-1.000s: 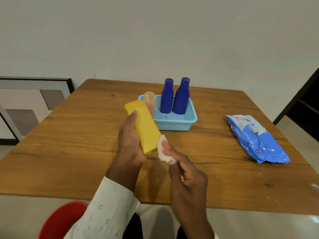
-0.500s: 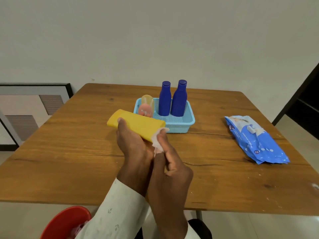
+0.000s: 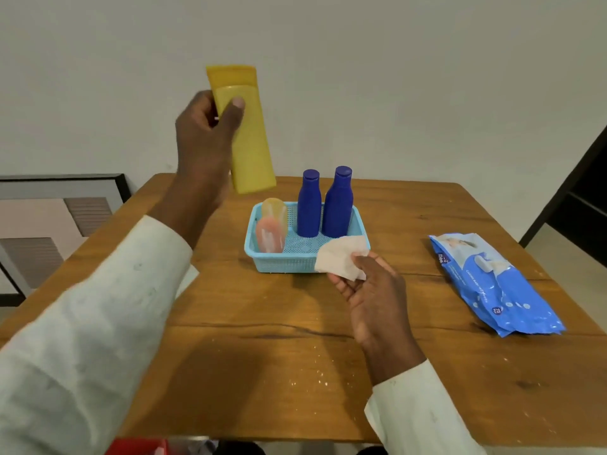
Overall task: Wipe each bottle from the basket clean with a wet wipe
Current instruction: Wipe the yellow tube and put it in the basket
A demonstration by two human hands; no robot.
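My left hand (image 3: 205, 136) holds a yellow bottle (image 3: 244, 133) raised high above the table, cap end up, left of the basket. My right hand (image 3: 371, 290) pinches a white wet wipe (image 3: 341, 256) just in front of the light blue basket (image 3: 279, 261), apart from the yellow bottle. In the basket stand two dark blue bottles (image 3: 308, 203) (image 3: 338, 201) at the back and two small translucent bottles, one yellowish (image 3: 276, 208) and one pink (image 3: 270, 234), at the left.
A blue pack of wet wipes (image 3: 492, 284) lies on the wooden table (image 3: 262, 339) at the right. A framed picture (image 3: 49, 218) leans at the left by the wall. A red object (image 3: 138, 448) shows below the near table edge.
My left hand has lifted the yellow bottle from low over the table to well above the basket. My right hand with the wipe has come away from the bottle, to the right.
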